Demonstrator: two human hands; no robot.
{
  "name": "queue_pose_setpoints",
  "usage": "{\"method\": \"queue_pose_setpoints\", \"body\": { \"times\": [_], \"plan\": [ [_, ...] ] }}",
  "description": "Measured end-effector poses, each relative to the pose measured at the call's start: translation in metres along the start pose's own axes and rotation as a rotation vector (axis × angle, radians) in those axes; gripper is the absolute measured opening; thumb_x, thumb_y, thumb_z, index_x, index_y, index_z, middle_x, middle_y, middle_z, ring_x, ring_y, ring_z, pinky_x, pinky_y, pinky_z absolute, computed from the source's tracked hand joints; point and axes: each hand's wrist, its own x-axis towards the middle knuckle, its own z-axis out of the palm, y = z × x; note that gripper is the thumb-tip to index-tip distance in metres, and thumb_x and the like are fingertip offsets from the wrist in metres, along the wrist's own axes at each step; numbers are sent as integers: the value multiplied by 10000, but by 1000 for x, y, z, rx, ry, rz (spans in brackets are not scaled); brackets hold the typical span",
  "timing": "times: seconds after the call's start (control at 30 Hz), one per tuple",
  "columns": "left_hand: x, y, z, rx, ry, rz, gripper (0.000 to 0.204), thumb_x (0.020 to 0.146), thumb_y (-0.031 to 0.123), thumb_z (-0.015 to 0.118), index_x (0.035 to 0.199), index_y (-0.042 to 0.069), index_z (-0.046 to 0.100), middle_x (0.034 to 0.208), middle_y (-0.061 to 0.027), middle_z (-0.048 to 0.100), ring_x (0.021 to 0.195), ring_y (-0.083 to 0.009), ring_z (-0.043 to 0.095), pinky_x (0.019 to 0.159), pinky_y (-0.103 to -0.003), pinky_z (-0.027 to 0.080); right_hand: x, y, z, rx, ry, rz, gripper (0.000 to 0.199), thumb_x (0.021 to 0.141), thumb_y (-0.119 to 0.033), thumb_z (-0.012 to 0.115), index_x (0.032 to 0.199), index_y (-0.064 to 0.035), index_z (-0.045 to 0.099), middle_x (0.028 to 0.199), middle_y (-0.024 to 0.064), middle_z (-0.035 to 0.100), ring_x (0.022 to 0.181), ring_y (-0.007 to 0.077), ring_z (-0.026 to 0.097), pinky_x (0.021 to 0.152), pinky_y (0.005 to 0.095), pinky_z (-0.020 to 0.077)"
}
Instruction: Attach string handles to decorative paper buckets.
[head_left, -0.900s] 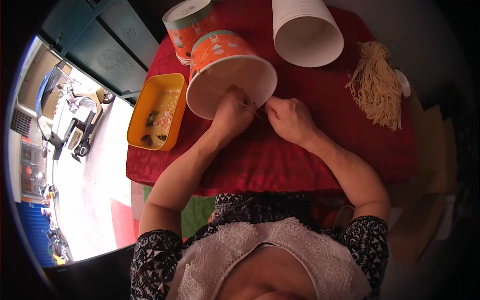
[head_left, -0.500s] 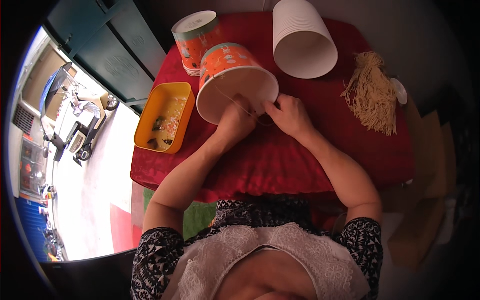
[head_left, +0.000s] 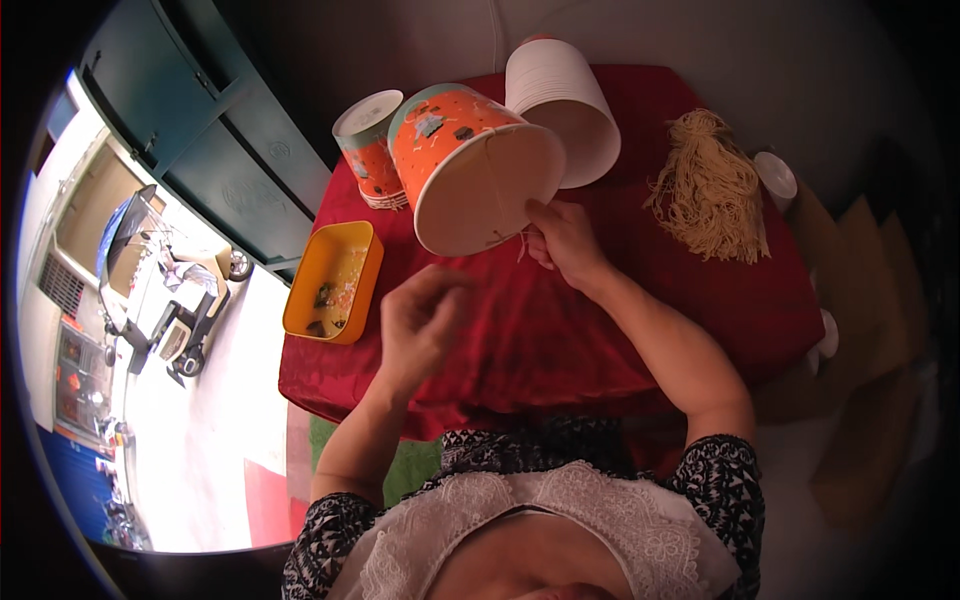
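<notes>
My right hand point(head_left: 570, 245) pinches the rim of an orange-and-green patterned paper bucket point(head_left: 450, 130) between thumb and fingers. The bucket is tilted, its open mouth facing me and its white inside showing. A thin cord point(head_left: 494, 238) runs across the mouth, with a knot and loose ends at the lower rim beside my right hand. My left hand point(head_left: 425, 325) is apart from the bucket, raised over the table below and left of it. Its fingers are curled and smeared by motion, so whether they hold anything is unclear.
A yellow plastic tub point(head_left: 371, 280) with small bits in it stands at the left. Behind are a patterned bucket upside down point(head_left: 370, 165) and a lying stack of white buckets point(head_left: 560, 85). A bundle of beige cords point(head_left: 710, 190) lies right on the red tablecloth point(head_left: 600, 345).
My left hand has come out of the bucket's mouth and moved down and left. My right hand still grips the rim, and the bucket has turned slightly. The whole view has shifted.
</notes>
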Motion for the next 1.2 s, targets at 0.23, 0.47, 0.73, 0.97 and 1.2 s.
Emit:
{"method": "queue_pose_setpoints", "body": {
  "times": [0.23,0.47,0.73,0.97,1.2],
  "plan": [
    [18,1,-24,-397,127,-93,551,1052,424,519,1342,-45,530,1229,-142,661,1115,-221,668,925,-349,556,-2,3,-2,-67,-39,-105,339,1050,-310,518,821,-62,552,591,-25,431,475,69,393,430,260,306],
    [26,-6,-15,-948,112,-68,658,1008,472,584,1437,-4,433,1336,-152,602,1232,-247,606,1044,-413,509,0,12,-5,-598,7,-391,397,1069,-344,467,1023,2,656,690,120,630,644,215,641,604,384,490],
    [23,-4,-12,-916,199,-69,558,1005,381,618,1388,4,468,1310,-134,621,1154,-221,653,1000,-374,546,-6,7,4,-734,131,-690,314,1067,-276,472,1090,-6,632,892,187,639,808,301,659,677,408,512],
    [17,2,-22,-919,284,30,571,993,364,634,1386,-10,454,1303,-154,615,1148,-239,655,985,-388,562,-30,-25,26,-758,8,-972,261,1017,-175,596,1196,15,597,1095,160,623,1009,305,643,864,391,516],
    [-1,1,-15,-732,280,107,578,984,352,647,1368,-28,442,1260,-151,620,1119,-219,659,950,-356,565,-74,-20,91,-134,-359,-493,273,1008,-235,660,1122,13,668,963,28,672,844,79,590,690,264,490]
  ]
}}
